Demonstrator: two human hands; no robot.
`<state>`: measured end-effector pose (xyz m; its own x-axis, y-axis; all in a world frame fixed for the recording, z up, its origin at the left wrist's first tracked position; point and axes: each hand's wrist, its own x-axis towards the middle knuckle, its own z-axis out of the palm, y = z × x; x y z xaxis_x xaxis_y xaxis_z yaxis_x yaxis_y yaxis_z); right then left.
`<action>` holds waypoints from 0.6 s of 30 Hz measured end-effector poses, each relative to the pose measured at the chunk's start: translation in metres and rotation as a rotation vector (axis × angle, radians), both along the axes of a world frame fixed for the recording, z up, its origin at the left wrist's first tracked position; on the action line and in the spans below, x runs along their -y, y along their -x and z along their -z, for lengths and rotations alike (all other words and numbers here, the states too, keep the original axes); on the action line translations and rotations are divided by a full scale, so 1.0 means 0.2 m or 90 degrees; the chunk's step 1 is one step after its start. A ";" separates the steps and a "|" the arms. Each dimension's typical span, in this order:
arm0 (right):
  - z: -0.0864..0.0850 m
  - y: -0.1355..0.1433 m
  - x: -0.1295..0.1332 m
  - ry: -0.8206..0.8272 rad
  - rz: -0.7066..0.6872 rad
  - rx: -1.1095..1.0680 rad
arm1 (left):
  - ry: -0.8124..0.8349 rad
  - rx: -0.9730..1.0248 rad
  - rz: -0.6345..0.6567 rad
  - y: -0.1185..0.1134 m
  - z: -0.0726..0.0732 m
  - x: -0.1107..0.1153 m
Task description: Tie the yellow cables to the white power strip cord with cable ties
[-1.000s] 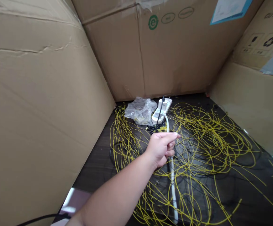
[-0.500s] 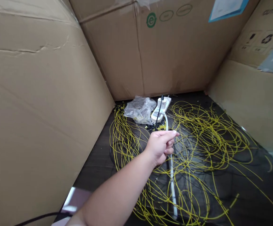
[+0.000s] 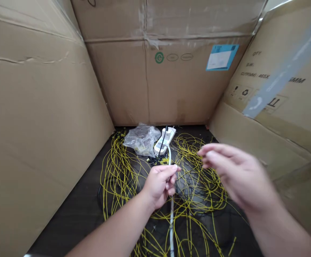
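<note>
Near the middle, my left hand [image 3: 160, 185] is closed in a pinch above the white cable [image 3: 171, 221]; whatever lies between its fingertips is too small to name. My right hand [image 3: 232, 171] is raised at the right, blurred, its thumb and fingertips close together, and what it may hold cannot be made out. Beneath both hands, loops of thin yellow wire [image 3: 118, 185] spread over the dark surface. Beyond my left hand lies a white power strip [image 3: 160, 147] with a black cord, beside small black and yellow pieces [image 3: 164, 161].
A crumpled clear plastic bag [image 3: 141, 137] lies left of the power strip. Tall cardboard walls stand at the left [image 3: 43, 117], back [image 3: 125, 85] and right [image 3: 275, 132]. The back one bears a blue and white label [image 3: 221, 59].
My right hand has come into view from the right. The view has shifted, showing more of the back and right cardboard. My left hand keeps its pinch.
</note>
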<state>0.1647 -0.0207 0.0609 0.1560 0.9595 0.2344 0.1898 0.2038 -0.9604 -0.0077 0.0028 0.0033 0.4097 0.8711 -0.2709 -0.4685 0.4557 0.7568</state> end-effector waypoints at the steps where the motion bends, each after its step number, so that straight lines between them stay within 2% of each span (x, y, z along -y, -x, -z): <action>1: 0.04 0.03 -0.02 0.037 -0.030 0.001 | -0.006 -0.002 -0.004 0.00 0.00 0.00; 4: 0.18 0.10 -0.06 0.142 -0.127 -0.023 | -0.027 -0.012 -0.017 0.00 0.00 0.01; 7: 0.27 0.13 -0.06 0.143 -0.151 -0.068 | -0.036 -0.028 -0.007 -0.01 0.00 0.01; 18: 0.32 0.13 -0.05 0.132 -0.157 -0.176 | -0.029 -0.046 0.073 0.00 0.01 0.01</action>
